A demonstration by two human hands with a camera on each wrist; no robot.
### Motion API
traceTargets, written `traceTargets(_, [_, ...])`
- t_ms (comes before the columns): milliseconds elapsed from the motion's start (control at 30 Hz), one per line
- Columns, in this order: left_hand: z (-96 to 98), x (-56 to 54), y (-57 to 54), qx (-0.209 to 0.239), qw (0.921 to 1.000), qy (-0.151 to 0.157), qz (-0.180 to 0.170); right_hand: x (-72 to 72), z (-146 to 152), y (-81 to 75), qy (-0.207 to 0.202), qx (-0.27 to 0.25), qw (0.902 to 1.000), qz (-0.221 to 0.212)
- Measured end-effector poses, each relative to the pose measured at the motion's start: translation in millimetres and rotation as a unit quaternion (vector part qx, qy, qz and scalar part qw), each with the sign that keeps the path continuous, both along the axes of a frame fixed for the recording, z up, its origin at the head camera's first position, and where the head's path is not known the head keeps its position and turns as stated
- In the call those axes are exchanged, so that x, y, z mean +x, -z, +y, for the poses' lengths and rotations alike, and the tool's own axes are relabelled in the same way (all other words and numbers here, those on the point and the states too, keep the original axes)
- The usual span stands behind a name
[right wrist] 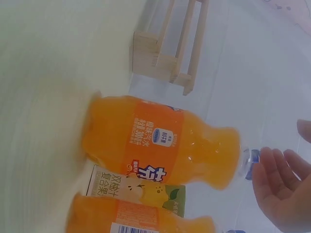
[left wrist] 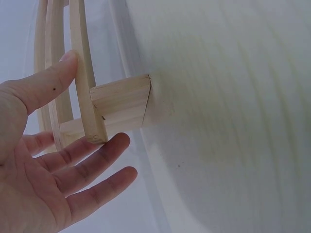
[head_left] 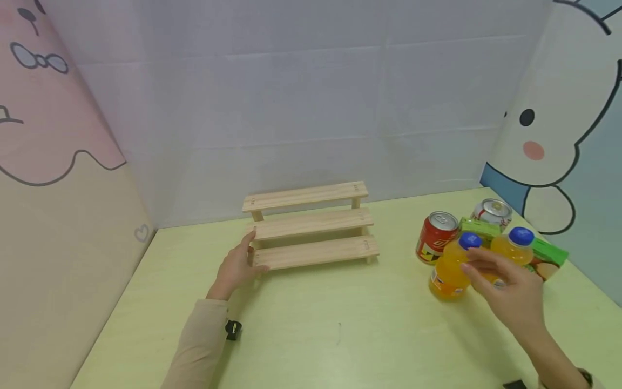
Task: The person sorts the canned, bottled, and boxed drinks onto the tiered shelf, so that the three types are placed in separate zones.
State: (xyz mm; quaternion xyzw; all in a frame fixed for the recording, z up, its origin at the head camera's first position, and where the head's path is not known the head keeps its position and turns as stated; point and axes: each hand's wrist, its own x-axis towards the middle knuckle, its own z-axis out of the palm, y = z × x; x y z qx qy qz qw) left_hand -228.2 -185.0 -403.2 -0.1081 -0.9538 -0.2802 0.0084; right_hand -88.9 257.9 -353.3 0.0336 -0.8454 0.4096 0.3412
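Observation:
A three-step wooden rack (head_left: 311, 224) stands against the back wall. At its left end is my left hand (head_left: 238, 270), thumb against the lowest plank (left wrist: 87, 92) and the other fingers spread loosely around the plank ends. My right hand (head_left: 515, 292) hovers beside two orange soda bottles with blue caps, its fingers loosely bent and holding nothing. Its fingertips are close to the cap of the left bottle (head_left: 449, 273); whether they touch it I cannot tell. In the right wrist view that bottle (right wrist: 160, 143) stands upright, with the hand (right wrist: 284, 182) by its cap.
Behind the bottles stand a red can (head_left: 437, 237) and a white-and-red can (head_left: 493, 212). Juice cartons are packed among them, one green (head_left: 549, 256) at the right. The other orange bottle (head_left: 515, 246) is beside the first. Printed panels border the table (head_left: 311, 329) left and right.

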Motion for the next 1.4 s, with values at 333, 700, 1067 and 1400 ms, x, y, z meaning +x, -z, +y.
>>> traceTargets(333, [-0.4,-0.4,0.9,0.007,1.0000,-0.002,-0.004,-23.2,28,43.0,0.092,-0.022,0.9922,-0.081])
traceTargets(700, [-0.4,-0.2,1.7,0.011,0.9999,-0.001,0.003,-19.4,2,11.3,0.032,-0.070,0.9741,-0.213])
traceTargets(1067, [-0.4,1.6,1.7,0.012,0.9999,-0.007,0.008,-29.5,5,25.8,0.030,-0.060,0.9632,-0.260])
traceTargets(1400, [1.7,1.0,3.4,0.018,0.9997,-0.016,0.004,-64.4,47,98.3,0.088,-0.022,0.9769,-0.194])
